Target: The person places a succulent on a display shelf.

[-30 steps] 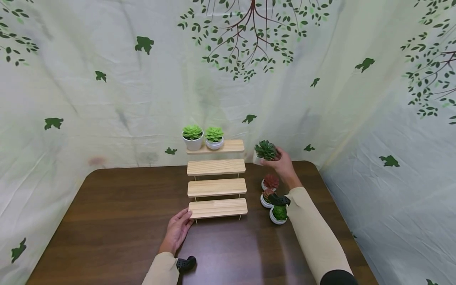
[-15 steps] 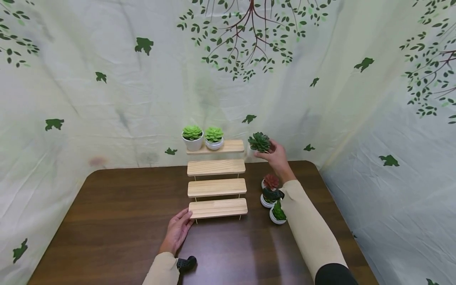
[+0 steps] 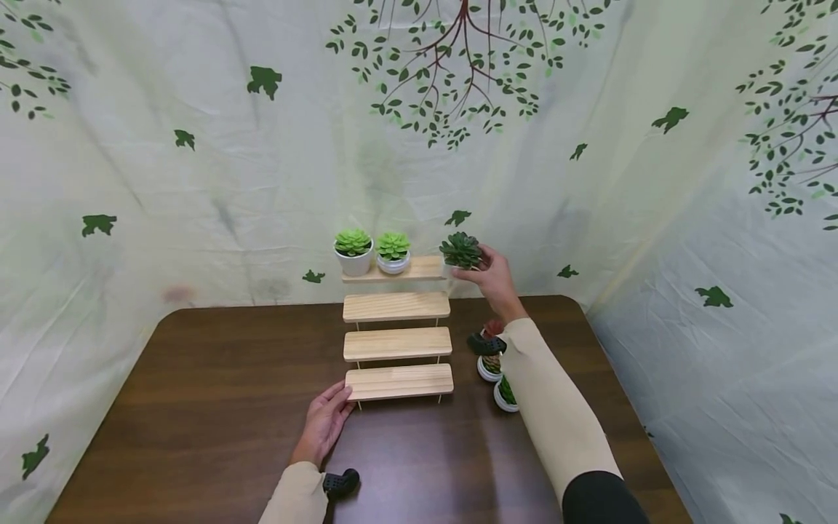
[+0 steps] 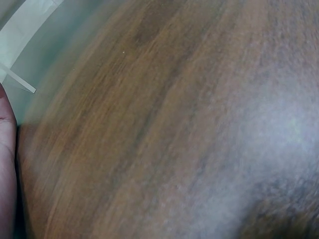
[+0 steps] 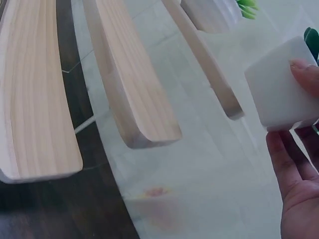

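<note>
My right hand (image 3: 495,285) grips a dark green potted succulent (image 3: 461,249) by its pot, raised at the right end of the top board of a four-step wooden plant stand (image 3: 398,381). In the right wrist view, the white square pot (image 5: 281,84) is pinched between thumb and fingers, apart from the top board's end. My left hand (image 3: 322,424) holds the left end of the lowest board, thumb at its edge. Only a strip of that hand shows in the left wrist view. Two light green succulents, one left (image 3: 354,252) and one right (image 3: 393,253), stand on the top board.
Below my right forearm, a red succulent (image 3: 492,329), a reddish-green one (image 3: 489,367) and a green one (image 3: 506,395) stand on the brown table (image 3: 249,378), partly covered by the sleeve. A leaf-printed curtain (image 3: 216,182) hangs right behind the stand.
My right hand has carried the dark green succulent up and left, from beside the stand to the top board's right end. My left hand has stayed on the lowest board.
</note>
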Demonstrator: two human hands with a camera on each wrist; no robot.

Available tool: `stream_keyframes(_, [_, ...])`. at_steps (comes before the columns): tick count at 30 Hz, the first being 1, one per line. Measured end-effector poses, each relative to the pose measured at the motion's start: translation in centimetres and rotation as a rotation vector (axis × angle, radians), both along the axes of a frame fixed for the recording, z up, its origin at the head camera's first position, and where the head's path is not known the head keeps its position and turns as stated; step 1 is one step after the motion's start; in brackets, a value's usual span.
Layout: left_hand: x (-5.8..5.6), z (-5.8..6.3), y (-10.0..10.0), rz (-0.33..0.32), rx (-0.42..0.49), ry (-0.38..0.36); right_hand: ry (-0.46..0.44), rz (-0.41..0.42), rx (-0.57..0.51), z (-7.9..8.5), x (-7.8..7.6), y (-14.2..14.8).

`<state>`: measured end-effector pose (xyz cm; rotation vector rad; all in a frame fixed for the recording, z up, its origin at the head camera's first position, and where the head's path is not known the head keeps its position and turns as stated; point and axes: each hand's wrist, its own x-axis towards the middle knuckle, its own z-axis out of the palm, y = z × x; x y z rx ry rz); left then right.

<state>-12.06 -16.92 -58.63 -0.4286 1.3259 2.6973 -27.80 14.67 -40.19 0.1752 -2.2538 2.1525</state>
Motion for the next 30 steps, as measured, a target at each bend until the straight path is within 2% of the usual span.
stream_keyframes(11, [0.0, 0.1, -0.3, -0.012, -0.017, 0.030, 0.033, -0.001, -0.028, -0.1, -0.8, -2.1])
stream_keyframes(30, [0.0, -0.3, -0.1, -0.003, 0.000, 0.023, -0.001, 0.037, -0.005, -0.3, -2.3, -3.5])
